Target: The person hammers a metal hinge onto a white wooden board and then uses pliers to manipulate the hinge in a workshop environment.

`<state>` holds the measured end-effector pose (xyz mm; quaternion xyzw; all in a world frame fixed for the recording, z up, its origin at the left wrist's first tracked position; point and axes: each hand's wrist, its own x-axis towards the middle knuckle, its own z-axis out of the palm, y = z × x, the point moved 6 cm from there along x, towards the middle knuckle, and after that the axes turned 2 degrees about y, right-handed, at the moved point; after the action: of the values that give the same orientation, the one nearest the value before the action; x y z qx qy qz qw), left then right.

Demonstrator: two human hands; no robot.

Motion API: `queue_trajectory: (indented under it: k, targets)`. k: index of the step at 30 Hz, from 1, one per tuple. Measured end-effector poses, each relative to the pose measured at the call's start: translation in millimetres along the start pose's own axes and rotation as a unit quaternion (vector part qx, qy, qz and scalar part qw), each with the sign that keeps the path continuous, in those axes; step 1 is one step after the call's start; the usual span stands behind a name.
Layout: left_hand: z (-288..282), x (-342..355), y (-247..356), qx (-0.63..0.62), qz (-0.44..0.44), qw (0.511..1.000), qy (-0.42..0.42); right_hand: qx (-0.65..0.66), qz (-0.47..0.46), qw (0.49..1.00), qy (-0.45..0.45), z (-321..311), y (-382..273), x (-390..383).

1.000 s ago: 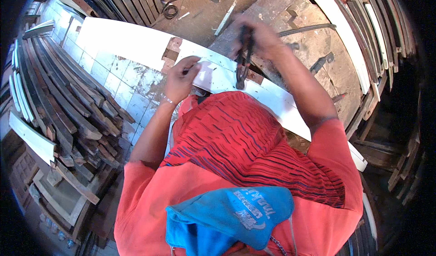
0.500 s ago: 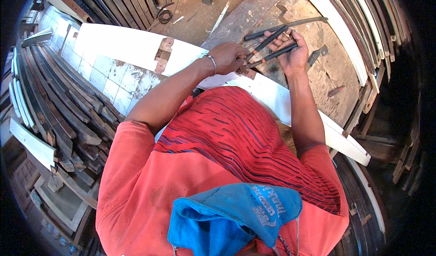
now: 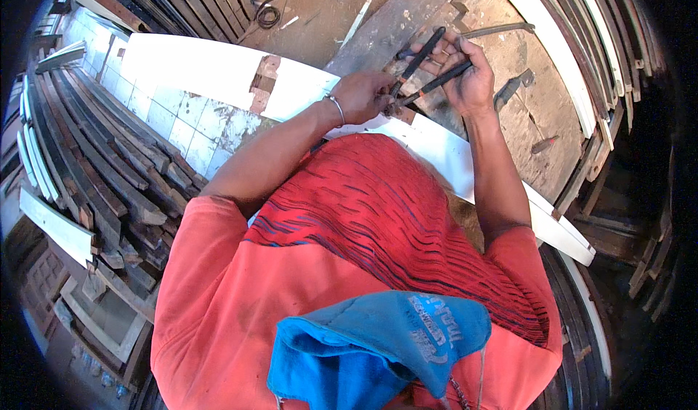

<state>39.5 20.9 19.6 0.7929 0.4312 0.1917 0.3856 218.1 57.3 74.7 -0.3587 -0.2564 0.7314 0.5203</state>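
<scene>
A pair of pincers with long black handles (image 3: 424,59) is in my right hand (image 3: 469,79). The handles stand apart in a V, with fingers of that hand around and behind them. Their jaws point down-left toward my left hand (image 3: 361,97), which has its fingers pinched together over the white board (image 3: 196,68). Whatever the left fingertips hold is too small and too covered to name. A bare brown notch shows in the board beside the jaws, and another brown patch (image 3: 264,83) breaks its white surface farther left.
Beyond the board lies a worn wooden worktop (image 3: 538,112) with a dark bar (image 3: 502,29) and a small pointed tool (image 3: 543,145). Stacked timber strips (image 3: 109,148) fill the left side; more strips (image 3: 611,32) line the right. A dark coil (image 3: 268,16) rests on the floor.
The pincers' handles have spread a little wider and swung slightly left. My right hand's fingers have shifted with them, while the left hand stays by the jaws.
</scene>
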Motion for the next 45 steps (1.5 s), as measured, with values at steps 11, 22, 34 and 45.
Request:
queue_trajectory:
  k: [11, 22, 34, 45]
  targets:
    - [-5, -3, 7, 0.027, 0.034, 0.999, -0.022, 0.024, 0.016, 1.000, 0.002, 23, 8, 1]
    - [-25, -65, -29, 0.019, -0.026, 0.989, 0.143, -0.280, 0.309, 0.893, -0.171, 120, 82, 65]
    - [-72, -138, -49, -0.046, -0.100, 0.957, 0.268, -0.222, 0.126, 0.967, 0.010, 69, 12, 43]
    - [-29, -21, 33, -0.185, 0.136, 0.973, 0.016, -0.255, -0.264, 0.926, 0.089, 58, 5, -79]
